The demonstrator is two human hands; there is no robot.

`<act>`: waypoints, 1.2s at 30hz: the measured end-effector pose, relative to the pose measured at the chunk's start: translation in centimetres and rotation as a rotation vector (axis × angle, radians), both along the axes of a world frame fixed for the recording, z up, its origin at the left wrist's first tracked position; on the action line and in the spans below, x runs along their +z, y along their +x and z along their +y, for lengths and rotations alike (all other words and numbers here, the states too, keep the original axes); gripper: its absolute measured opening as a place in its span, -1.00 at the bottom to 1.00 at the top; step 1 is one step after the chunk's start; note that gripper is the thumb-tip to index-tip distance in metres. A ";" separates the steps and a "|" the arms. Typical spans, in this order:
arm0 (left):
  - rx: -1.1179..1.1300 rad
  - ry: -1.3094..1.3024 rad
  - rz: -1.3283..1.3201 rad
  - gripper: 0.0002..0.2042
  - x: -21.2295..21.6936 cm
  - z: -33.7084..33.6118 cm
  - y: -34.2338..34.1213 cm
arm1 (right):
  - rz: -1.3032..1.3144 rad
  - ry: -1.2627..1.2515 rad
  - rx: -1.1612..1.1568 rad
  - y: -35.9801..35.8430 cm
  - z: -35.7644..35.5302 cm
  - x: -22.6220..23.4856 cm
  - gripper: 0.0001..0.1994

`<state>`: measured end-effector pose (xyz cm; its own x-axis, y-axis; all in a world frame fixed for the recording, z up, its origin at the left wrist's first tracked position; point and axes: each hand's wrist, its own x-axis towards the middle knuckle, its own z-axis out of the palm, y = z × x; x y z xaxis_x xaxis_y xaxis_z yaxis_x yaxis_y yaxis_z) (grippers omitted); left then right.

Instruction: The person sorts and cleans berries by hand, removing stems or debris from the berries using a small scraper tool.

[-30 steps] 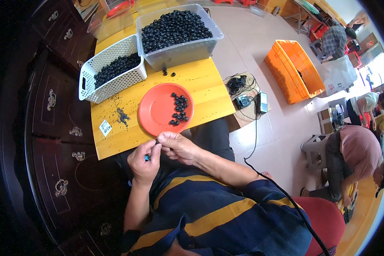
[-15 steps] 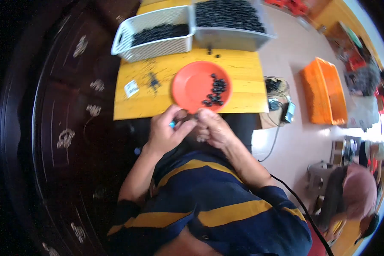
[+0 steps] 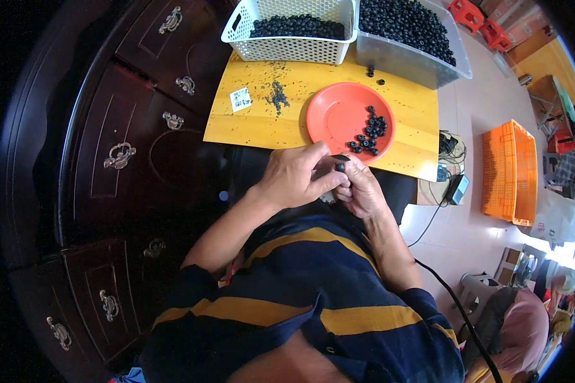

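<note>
Just off the table's near edge, my left hand (image 3: 294, 177) and my right hand (image 3: 366, 190) meet with bent fingers. Between their fingertips shows a small round black part (image 3: 340, 168), pinched by my right hand, with my left thumb against it. A thin dark piece lies just above it by my left index finger; its kind and what else my left hand grips are hidden. Right beyond my hands sits a red round plate (image 3: 331, 121), with several black ring-like parts (image 3: 375, 126) grouped on its right side.
On the yellow table (image 3: 255, 131) stand a white perforated basket (image 3: 287, 50) and a clear bin (image 3: 399, 60), both holding black parts. Black scraps (image 3: 277, 96) and a white label (image 3: 241, 99) lie at left. An orange crate (image 3: 510, 172) stands on the floor; a person (image 3: 521, 325) sits lower right.
The whole view has shifted, so table and plate appear further right. My hands stay together, fingers turned somewhat; a cyan bit seen at my left hand before is now hidden.
</note>
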<state>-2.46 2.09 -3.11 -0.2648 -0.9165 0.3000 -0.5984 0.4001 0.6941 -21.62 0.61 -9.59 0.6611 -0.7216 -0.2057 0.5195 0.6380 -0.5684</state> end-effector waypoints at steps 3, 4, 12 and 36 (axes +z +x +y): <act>0.001 -0.033 -0.021 -0.63 -0.4 -0.2 -0.2 | 0.010 -0.024 -0.014 0.1 0.1 -0.3 -0.75; 0.006 -0.048 -0.023 -0.63 -0.5 -0.2 -0.2 | 0.010 -0.023 -0.013 0.1 0.1 -0.5 -0.75; 0.027 -0.104 -0.112 -0.62 -2.0 -0.1 0.0 | 0.107 -0.042 -0.074 0.4 0.4 0.2 -0.79; -0.026 -0.181 -0.150 -0.72 -1.3 -0.3 0.3 | -0.015 -0.011 -0.053 1.1 0.5 -0.2 -0.82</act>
<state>-2.20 1.77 -4.46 -0.3413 -0.8437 0.4144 -0.6773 0.5264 0.5140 -20.56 1.08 -9.75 0.6246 -0.7581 -0.1877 0.5609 0.6027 -0.5675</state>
